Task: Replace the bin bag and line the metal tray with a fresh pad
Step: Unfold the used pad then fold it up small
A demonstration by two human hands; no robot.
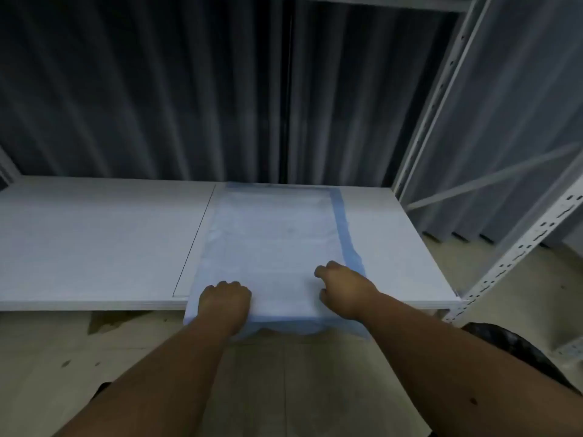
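Head view, looking down over both forearms. A pale blue pad (271, 244) with a darker blue border lies spread flat on the white shelf (94, 234) of a metal rack, on the right-hand panel. Far edge of pad reaches the back of the shelf; near edge overhangs the front lip and droops slightly toward the floor.

Left hand (224, 299): forearm extended straight forward, knuckles up, fingers curled down onto the pad at its near-left corner, right at the shelf's front edge. Whether the fingers bunch the material or only press on it, cannot tell.

Right hand (345, 290): forearm comes in from the lower right, wrist slightly raised, fingers curled with tips down on the pad near its right border strip; thumb tucked toward the near edge. Grip versus press also cannot be told.

Hands sit apart, roughly spanning the pad's near end.

Surroundings: dark corrugated wall (189, 89) behind the shelf; perforated white rack upright (517, 257) at right; tiled floor (94, 357) below, with dark stains.
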